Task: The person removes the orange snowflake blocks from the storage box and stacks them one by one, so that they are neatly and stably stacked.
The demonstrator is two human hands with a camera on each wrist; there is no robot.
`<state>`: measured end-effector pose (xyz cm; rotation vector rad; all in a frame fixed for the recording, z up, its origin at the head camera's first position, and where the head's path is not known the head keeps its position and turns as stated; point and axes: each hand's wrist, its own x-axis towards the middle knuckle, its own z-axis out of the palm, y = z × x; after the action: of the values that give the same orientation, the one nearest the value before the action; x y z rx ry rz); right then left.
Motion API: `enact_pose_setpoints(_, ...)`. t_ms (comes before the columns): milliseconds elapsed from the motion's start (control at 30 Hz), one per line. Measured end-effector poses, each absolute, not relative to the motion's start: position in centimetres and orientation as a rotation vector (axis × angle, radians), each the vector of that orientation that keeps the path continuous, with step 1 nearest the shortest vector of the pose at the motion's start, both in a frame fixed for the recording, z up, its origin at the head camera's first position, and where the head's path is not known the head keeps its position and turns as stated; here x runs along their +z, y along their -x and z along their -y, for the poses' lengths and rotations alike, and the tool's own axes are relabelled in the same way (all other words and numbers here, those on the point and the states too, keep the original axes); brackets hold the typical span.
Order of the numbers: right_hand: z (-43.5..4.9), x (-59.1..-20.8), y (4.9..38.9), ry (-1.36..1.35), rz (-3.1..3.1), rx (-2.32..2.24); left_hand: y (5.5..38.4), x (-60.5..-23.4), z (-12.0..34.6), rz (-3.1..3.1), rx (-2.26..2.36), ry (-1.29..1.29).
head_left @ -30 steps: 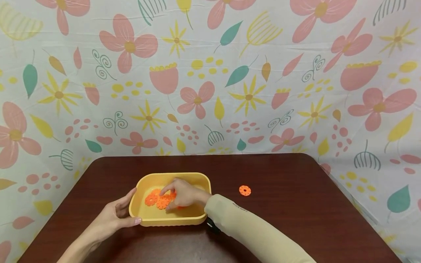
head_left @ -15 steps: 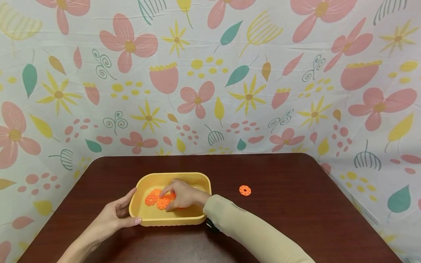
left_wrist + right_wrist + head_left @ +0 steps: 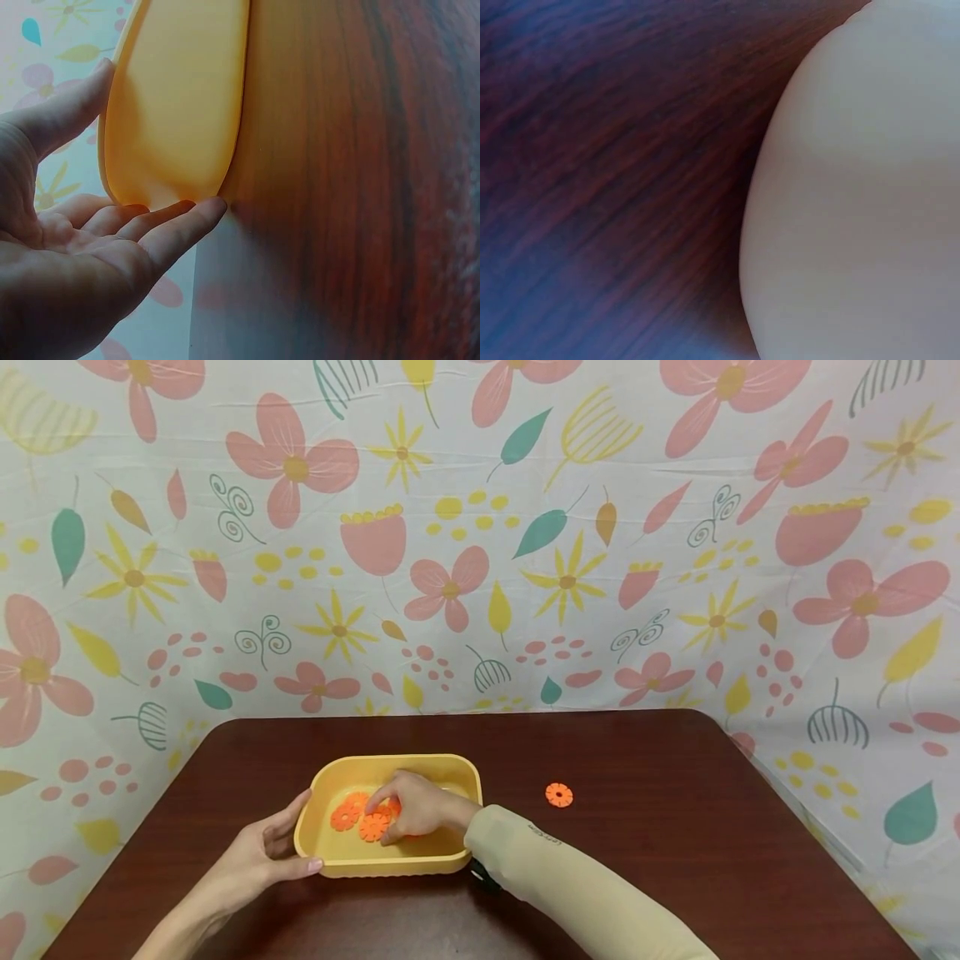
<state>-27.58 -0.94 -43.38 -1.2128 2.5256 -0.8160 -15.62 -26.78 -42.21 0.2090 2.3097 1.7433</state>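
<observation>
A yellow plastic tray (image 3: 390, 866) stands left of the table's middle in the head view. My left hand (image 3: 251, 864) holds its left end, thumb at the front rim and fingers at the far corner. In the left wrist view, that hand (image 3: 97, 240) spans the tray's end (image 3: 180, 97). Several flat orange notched discs (image 3: 345, 816) lie inside the tray. My right hand (image 3: 422, 806) reaches in over its right side, fingers bent, index fingertip and thumb right at the edge of one disc (image 3: 373, 827). I cannot tell whether they pinch it. The hand partly covers other discs.
One loose orange disc (image 3: 558, 795) lies on the dark brown table (image 3: 637, 827), right of the tray. A floral cloth (image 3: 480, 527) hangs behind the table. The right wrist view shows a beige sleeve (image 3: 855, 210) beside the tabletop (image 3: 615, 180).
The disc at my right thumb has shifted slightly toward the right and the front, with the fingers moving a little beside it. My left hand, the tray and the loose disc have stayed put.
</observation>
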Motion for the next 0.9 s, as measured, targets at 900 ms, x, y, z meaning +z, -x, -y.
enact_pose_setpoints(900, 0.35, -42.6, 27.4, 1.107, -2.396, -0.99, 15.57, -42.29, 26.91, -2.298, 1.76, -0.25)
